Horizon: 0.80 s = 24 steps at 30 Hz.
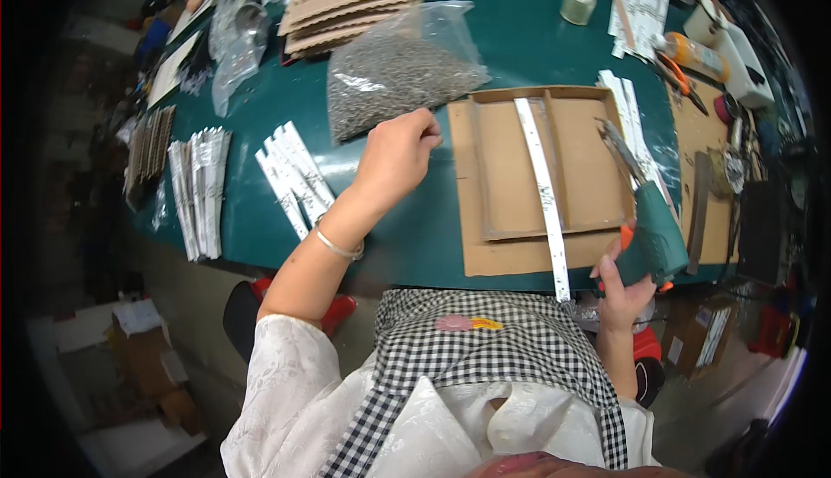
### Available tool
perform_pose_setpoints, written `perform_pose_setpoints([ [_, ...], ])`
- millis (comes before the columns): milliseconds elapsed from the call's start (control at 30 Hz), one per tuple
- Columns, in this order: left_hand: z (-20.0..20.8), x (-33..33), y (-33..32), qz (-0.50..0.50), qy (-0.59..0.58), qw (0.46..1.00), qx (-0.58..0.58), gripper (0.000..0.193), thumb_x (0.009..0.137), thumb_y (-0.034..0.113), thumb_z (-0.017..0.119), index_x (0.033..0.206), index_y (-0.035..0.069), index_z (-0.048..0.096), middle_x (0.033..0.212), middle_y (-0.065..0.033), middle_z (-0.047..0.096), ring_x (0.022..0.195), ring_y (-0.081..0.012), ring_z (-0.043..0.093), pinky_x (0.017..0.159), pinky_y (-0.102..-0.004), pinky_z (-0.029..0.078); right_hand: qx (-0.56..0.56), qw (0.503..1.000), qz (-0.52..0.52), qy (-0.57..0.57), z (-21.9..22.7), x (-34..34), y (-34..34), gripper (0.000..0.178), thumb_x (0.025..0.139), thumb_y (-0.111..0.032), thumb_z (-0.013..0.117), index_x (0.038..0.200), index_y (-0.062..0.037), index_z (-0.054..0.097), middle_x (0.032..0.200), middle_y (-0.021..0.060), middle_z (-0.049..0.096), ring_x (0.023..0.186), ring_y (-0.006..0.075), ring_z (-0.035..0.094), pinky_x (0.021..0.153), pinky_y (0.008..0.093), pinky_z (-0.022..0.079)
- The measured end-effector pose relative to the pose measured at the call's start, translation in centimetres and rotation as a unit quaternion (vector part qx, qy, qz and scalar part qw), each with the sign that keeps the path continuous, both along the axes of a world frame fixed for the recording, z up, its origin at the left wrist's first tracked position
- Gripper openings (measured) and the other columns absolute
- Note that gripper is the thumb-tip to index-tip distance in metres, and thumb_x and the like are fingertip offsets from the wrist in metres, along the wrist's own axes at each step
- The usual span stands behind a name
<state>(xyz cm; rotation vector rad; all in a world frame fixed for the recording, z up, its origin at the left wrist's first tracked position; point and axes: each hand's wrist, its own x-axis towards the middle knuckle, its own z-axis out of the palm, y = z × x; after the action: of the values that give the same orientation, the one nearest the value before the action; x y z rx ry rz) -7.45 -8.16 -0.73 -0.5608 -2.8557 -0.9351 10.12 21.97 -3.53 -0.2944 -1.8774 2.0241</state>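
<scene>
My right hand (pixel 621 293) is wrapped round the handle of a green pistol-shaped soldering gun (pixel 660 229) with an orange trigger. Its metal tip slants up over the right side of a shallow cardboard tray (pixel 511 224). A long white strip (pixel 538 184) dotted with small dark parts lies lengthwise across the tray and sticks out past its near edge. My left hand (pixel 400 156) is pinched closed in the air, left of the tray and in front of a clear plastic bag (pixel 402 71) full of tiny greyish parts. What its fingers hold, if anything, is too small to see.
More white strips lie left (pixel 294 171) on the green table (pixel 385 244), beside a bundled stack (pixel 199 192), and right of the tray. Cardboard sheets (pixel 346 2) are piled behind the bag. A tape roll (pixel 578 4), orange-handled pliers (pixel 679 78) and bottles stand at the back right.
</scene>
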Motion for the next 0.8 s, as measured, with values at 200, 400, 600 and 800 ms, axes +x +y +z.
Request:
perform_pose_setpoints([
  [200,-1.9,0.4,0.8,-0.024,0.026,0.995,-0.097,0.008,0.083,-0.001,0.065,0.09,0.0,0.066,0.087,-0.0166,0.067,0.08,-0.0373,0.066,0.071,-0.0438,0.052,-0.011,0.999,0.033,-0.002,0.0,-0.2,0.3,0.055,0.083,0.01,0.067,0.133,0.0017,0.046,0.093,0.0074,0.058,0.073,0.0121,0.057,0.06,0.0253,0.052],
  [400,-2.4,0.1,-0.7,-0.039,0.015,0.989,-0.142,0.01,0.085,0.0,0.062,0.094,0.001,0.067,0.087,-0.0169,0.067,0.081,-0.0371,0.067,0.071,-0.0439,0.054,-0.002,0.999,0.038,-0.008,-0.8,-0.1,0.7,0.061,0.085,0.003,0.066,0.141,0.0059,0.041,0.092,0.0078,0.055,0.076,0.0116,0.055,0.061,0.0248,0.052],
  [600,0.0,0.8,0.8,0.032,-0.033,0.987,-0.156,0.008,0.088,-0.001,0.063,0.089,0.004,0.069,0.088,-0.0152,0.069,0.079,-0.0317,0.068,0.066,-0.0391,0.053,0.015,0.999,0.035,-0.004,-0.8,-0.1,0.9,0.061,0.086,0.003,0.066,0.141,0.0062,0.041,0.091,0.0072,0.055,0.075,0.0112,0.054,0.06,0.0248,0.052],
  [800,1.9,4.3,2.9,-0.045,-0.138,0.963,0.228,0.01,0.09,-0.004,0.066,0.1,-0.003,0.068,0.093,-0.0087,0.07,0.081,-0.0161,0.068,0.07,-0.0268,0.055,-0.002,0.998,0.055,0.0,-0.2,-0.5,1.2,0.062,0.084,0.004,0.067,0.14,0.0052,0.041,0.101,0.0106,0.057,0.078,0.0124,0.055,0.059,0.025,0.053],
])
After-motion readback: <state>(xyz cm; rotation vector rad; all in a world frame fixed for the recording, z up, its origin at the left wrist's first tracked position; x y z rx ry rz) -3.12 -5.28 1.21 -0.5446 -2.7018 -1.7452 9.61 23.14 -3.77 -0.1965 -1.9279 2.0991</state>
